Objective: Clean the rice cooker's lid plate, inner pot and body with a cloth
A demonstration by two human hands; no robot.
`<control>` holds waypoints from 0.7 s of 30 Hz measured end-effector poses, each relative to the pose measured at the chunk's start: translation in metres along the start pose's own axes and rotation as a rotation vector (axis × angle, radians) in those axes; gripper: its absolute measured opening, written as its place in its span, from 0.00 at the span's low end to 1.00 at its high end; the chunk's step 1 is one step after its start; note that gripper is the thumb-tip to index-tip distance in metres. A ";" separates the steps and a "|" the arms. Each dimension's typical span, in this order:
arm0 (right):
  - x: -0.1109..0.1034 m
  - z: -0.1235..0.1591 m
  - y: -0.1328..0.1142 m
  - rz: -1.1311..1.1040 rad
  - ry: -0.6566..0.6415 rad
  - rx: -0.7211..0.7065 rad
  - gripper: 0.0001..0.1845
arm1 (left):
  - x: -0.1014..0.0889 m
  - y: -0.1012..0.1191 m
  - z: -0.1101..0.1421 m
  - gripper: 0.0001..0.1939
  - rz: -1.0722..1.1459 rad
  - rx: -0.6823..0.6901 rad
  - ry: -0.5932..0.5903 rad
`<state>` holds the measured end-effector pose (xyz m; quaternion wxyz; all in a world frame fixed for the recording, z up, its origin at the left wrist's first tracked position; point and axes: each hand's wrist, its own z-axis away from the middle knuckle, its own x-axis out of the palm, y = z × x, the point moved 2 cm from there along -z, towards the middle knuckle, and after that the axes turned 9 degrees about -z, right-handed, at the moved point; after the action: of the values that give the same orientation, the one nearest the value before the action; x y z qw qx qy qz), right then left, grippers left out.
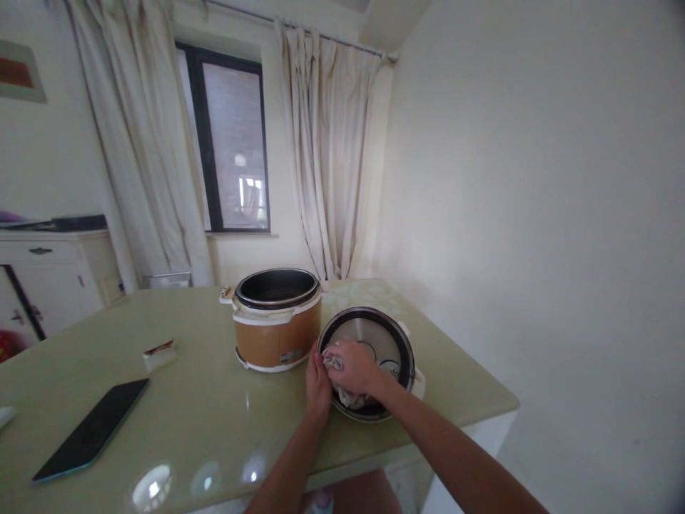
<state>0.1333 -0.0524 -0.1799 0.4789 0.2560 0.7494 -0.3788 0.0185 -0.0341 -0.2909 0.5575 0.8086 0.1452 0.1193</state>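
Observation:
A round pressure cooker lid (367, 330) lies on the table with its metal inner side and dark ring facing up. My left hand (319, 382) is closed on the lid's left edge. Bunched under my right hand (352, 365) is a light, crumpled cloth (350, 400), pressed against the inner left part of the lid. Right of that hand, a small round fitting shows on the metal. Just behind and to the left stands the brown and white cooker body (267, 337), uncovered, with a dark inner pot (278, 287) inside.
The glossy green table (203, 407) carries a dark flat tablet-like slab (93, 432) at left and a small packet (159, 353) farther back. The table's right edge runs near a plain wall (535, 214). A white cabinet (53, 268) stands at far left.

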 end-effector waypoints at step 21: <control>-0.036 -0.031 0.055 0.004 0.412 0.167 0.47 | -0.002 0.013 0.002 0.32 0.045 -0.059 -0.070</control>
<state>0.1727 0.0039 -0.1572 0.2935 0.3682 0.7971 -0.3781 0.0188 -0.0403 -0.2795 0.5832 0.7984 0.1038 0.1078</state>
